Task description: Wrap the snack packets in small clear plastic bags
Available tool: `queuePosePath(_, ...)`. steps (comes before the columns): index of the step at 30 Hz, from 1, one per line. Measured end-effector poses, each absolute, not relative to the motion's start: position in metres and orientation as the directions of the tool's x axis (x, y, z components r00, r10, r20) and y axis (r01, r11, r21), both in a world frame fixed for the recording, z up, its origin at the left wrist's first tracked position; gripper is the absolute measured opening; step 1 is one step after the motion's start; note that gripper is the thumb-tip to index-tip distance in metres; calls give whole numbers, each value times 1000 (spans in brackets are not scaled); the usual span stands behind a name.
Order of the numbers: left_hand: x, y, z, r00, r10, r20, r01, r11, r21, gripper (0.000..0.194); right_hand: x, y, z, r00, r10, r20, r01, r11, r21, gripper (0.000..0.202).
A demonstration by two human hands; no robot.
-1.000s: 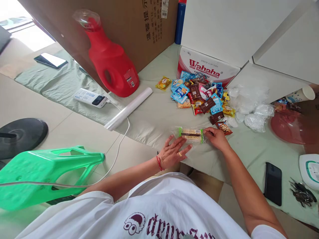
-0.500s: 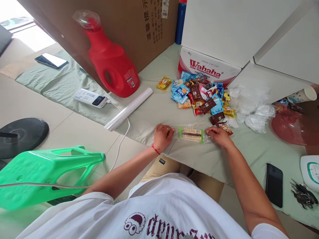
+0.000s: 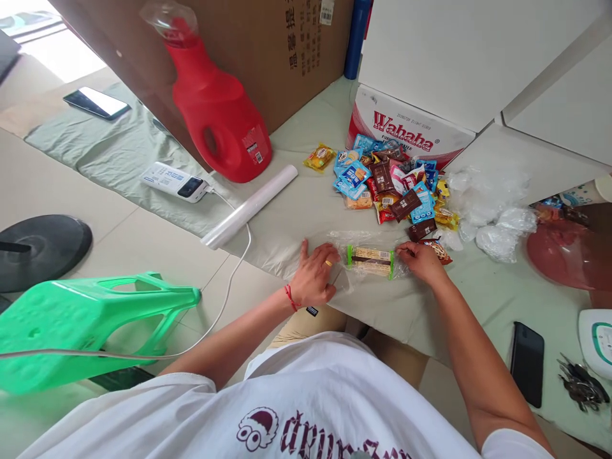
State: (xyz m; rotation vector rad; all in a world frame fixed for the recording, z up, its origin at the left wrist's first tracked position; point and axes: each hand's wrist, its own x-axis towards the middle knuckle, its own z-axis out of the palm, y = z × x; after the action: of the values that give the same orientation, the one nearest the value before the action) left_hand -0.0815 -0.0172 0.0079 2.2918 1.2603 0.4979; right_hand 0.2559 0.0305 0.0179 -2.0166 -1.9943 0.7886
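A packaged wafer snack [image 3: 370, 261] with bright green ends and a dark band lies on the cloth at the front edge. Thin clear plastic film [image 3: 347, 238] spreads around it; whether this is a bag or a loose sheet I cannot tell. My left hand [image 3: 313, 274] rests on the film left of the snack, palm down, fingers spread, with a ring and a red wrist cord. At the snack's right end, my right hand [image 3: 423, 263] pinches the film between thumb and forefinger.
Behind lies a heap of wrapped snacks [image 3: 387, 185], beside crumpled clear plastic [image 3: 497, 210]. Leftward are a white plastic roll [image 3: 251, 207], a red jug [image 3: 222, 121] and a power bank [image 3: 174, 182] with its cable. A phone [image 3: 527, 364] and keys [image 3: 583, 382] lie at right.
My left hand has opened from closed fingers to a flat spread and turned palm down. More film shows behind the snack. My right hand keeps its pinch; the view has shifted slightly.
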Motion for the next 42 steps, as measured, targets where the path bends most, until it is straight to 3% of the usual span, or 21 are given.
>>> queuePosePath(5,-79,-21,-4,508,848,148,707,-509,490,70,257,32,14,-71,970,-234,863,-58,-502,31)
queuePosePath(9,-66,-10,-4,418,891,178,720,-444,533,26,261,32,13,-62,971,-233,843,-74,-533,32)
queuePosePath(13,-58,2,-4,182,971,157,753,-240,612,27,265,31,15,-44,970,-240,854,-88,-512,33)
queuePosePath(15,-56,7,-6,72,988,137,782,-141,607,21,263,31,20,-44,969,-244,886,-75,-458,32)
queuePosePath(18,-54,11,-9,-52,988,145,813,-42,581,10,254,31,31,-22,982,-185,961,-31,-275,29)
queuePosePath(20,-53,12,-11,-121,978,171,822,2,570,23,242,34,41,-54,997,-50,985,45,-166,33)
queuePosePath(22,-52,13,-13,-163,959,230,827,6,562,35,226,41,49,-195,976,98,972,206,-116,42)
queuePosePath(24,-51,14,-15,-135,931,339,849,-67,525,36,210,51,53,-372,914,162,917,389,-90,49)
queuePosePath(26,-51,13,-17,-2,878,479,882,-224,414,38,196,64,55,-474,870,138,869,487,-85,43)
queuePosePath(29,-50,13,-21,298,728,618,850,-497,175,52,186,85,52,-503,859,102,846,513,-148,24)
queuePosePath(32,-49,14,-24,495,598,631,739,-671,55,53,186,102,51,-485,870,87,831,490,-264,27)
queuePosePath(34,-48,15,-26,533,598,598,708,-702,71,51,186,106,52,-447,894,33,840,432,-327,29)
queuePosePath(37,-46,16,-27,491,704,513,732,-653,196,51,185,100,59,-391,920,-18,863,359,-356,32)
queuePosePath(42,-41,15,-22,409,832,375,738,-543,400,58,178,53,65,-427,904,26,848,410,-336,39)
